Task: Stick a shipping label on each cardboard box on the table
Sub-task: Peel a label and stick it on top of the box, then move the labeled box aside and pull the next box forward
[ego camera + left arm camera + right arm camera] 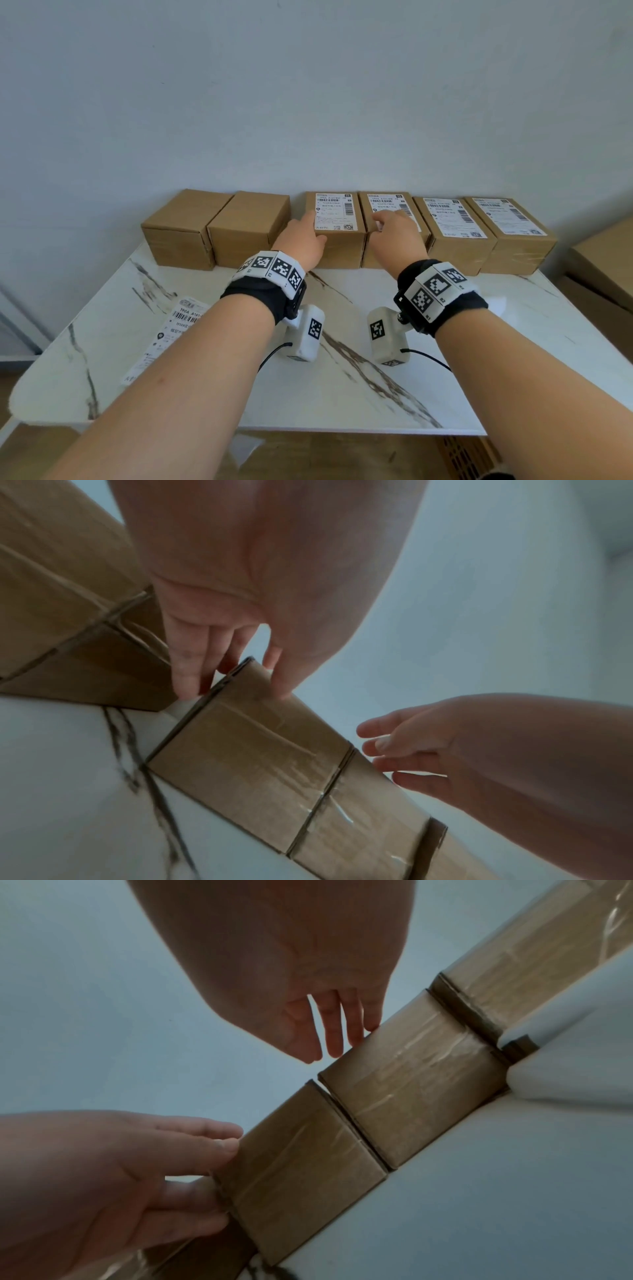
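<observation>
Six brown cardboard boxes stand in a row against the wall on the marble table (pixel 342 394). The two leftmost boxes (pixel 181 233) (pixel 246 233) have bare tops. The other boxes each carry a white shipping label. My left hand (pixel 308 229) (pixel 226 656) touches the top left corner of the third box (pixel 342 250) (pixel 253 761), fingers fairly straight beside its label (pixel 335 212). My right hand (pixel 394 226) (pixel 329 1031) lies with straight fingers on the label of the fourth box (pixel 373 257) (pixel 411 1085). A strip of unused labels (pixel 171 329) lies at the table's left, partly under my forearm.
Two more labelled boxes (pixel 455 240) (pixel 513 240) close the row on the right. A white scrap of backing paper (pixel 496 305) lies behind my right wrist. Larger cardboard cartons (pixel 606 257) stand off the table's right side. The wall runs directly behind the boxes.
</observation>
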Motion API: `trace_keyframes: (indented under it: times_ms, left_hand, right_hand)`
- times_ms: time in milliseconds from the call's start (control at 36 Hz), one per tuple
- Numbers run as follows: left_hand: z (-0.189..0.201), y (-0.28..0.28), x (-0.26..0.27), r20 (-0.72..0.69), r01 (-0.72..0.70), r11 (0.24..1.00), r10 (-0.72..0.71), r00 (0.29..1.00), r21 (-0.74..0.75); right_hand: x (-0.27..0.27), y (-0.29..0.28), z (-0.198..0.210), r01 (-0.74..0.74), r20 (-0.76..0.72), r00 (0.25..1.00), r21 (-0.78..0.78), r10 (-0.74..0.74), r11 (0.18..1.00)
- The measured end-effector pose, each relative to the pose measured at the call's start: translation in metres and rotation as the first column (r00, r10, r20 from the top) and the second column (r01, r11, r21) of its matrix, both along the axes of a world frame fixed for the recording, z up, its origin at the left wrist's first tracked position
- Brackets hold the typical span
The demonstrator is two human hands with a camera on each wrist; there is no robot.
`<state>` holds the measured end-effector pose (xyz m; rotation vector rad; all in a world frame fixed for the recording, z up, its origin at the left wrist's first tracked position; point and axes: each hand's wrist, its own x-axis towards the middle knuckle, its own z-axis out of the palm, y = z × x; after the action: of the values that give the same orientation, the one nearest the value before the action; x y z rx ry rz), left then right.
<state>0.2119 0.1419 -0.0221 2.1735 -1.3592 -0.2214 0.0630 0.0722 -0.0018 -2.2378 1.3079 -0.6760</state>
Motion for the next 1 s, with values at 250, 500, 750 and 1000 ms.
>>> trace_keyframes:
  times_ms: [250,500,750,1000]
  left_hand:
    - [0.024,0.040,0.026,-0.008,-0.130,0.966,0.132,0.991,-0.223]
    - [0.012,0.069,0.062,0.331,-0.203,0.925,0.092,0.939,0.320]
    - [0.019,0.084,0.048,0.315,-0.195,0.965,0.132,0.940,0.177]
    - [0.016,0.108,0.040,0.144,-0.093,0.990,0.108,0.984,-0.108]
  right_hand:
    - [0.013,0.028,0.016,-0.078,0.203,0.975,-0.047,0.086,0.996]
    - [0.027,0.058,0.012,-0.171,0.214,0.964,0.050,0.157,0.984]
    - [0.039,0.077,0.007,-0.214,0.173,0.966,0.113,0.193,0.970]
    - [0.054,0.105,-0.004,-0.250,0.155,0.963,0.205,0.221,0.946]
